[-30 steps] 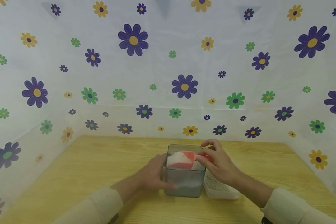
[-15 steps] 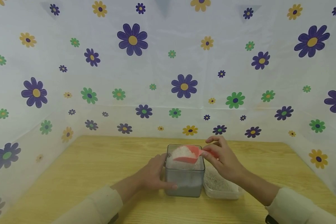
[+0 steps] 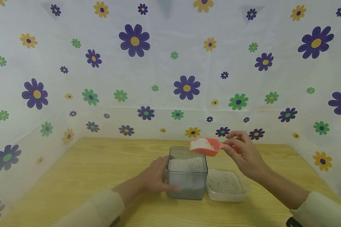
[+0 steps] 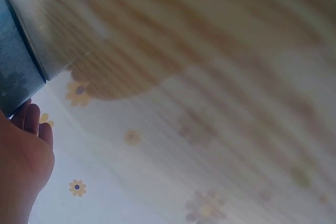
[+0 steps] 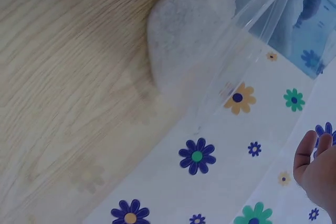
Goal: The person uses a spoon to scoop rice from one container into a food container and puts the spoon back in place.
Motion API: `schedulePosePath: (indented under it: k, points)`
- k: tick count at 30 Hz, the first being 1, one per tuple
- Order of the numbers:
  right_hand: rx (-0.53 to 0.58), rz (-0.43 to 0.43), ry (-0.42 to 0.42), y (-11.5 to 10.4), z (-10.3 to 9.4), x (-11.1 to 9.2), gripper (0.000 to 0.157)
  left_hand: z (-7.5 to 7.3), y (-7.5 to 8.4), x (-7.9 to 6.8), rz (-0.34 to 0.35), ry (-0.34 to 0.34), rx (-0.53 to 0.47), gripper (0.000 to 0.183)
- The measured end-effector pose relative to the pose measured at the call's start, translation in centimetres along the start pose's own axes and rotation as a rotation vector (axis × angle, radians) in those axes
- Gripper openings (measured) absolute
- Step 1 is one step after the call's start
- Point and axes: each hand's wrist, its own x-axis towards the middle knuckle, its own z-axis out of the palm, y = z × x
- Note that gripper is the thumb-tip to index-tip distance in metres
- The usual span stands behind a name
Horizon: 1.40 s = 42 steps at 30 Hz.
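Note:
A pink scoop (image 3: pixel 207 152), heaped with white rice (image 3: pixel 200 143), is held up over the right rim of a grey see-through square container (image 3: pixel 186 186). My right hand (image 3: pixel 248 156) pinches its handle between thumb and fingers. More rice (image 3: pixel 186 164) lies inside the square container. Around that container's left side, my left hand (image 3: pixel 156 178) grips with the thumb across the front and fingers toward the back. In the left wrist view, this hand (image 4: pixel 29 150) is at the container's bluish wall (image 4: pixel 18 59). The scoop is out of sight in the right wrist view.
Close against the square container's right side stands a low clear plastic box (image 3: pixel 227 198) holding rice (image 3: pixel 223 181). Both sit on a wood-grain table (image 3: pixel 102 164). A white sheet with printed flowers (image 3: pixel 159 69) encloses the back and sides.
My right hand has lifted the filled scoop from inside the square container up and to the right, past its rim. The left hand and both containers stay in place.

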Motion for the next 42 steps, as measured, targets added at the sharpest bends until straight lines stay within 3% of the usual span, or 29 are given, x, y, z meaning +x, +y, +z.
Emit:
schedulePosePath:
  k: [10,16,22,29,38,42]
  points:
    - [-0.101,-0.001,0.075,2.5,-3.0,-2.5,0.017,0.1,-0.1,-0.2,-0.021,0.008,0.017,0.09]
    - [-0.142,0.04,0.077,4.1,-4.2,-4.6,0.014,0.0,-0.1,-0.2,-0.021,0.009,0.018,0.09]
    - [-0.211,0.061,0.02,6.0,-4.5,-6.3,0.01,0.1,-0.1,-0.2,-0.034,0.009,0.027,0.094]
    - [-0.271,0.059,-0.059,6.6,-4.8,-7.0,0.018,0.1,-0.1,-0.2,-0.031,0.015,0.023,0.092]
    - [-0.312,0.027,-0.062,6.7,-4.7,-7.4,0.015,0.1,0.0,-0.2,-0.012,0.015,0.012,0.086]
    - [-0.34,-0.042,-0.025,6.7,-4.2,-7.7,0.011,0.1,0.0,-0.2,-0.009,0.015,0.009,0.087]
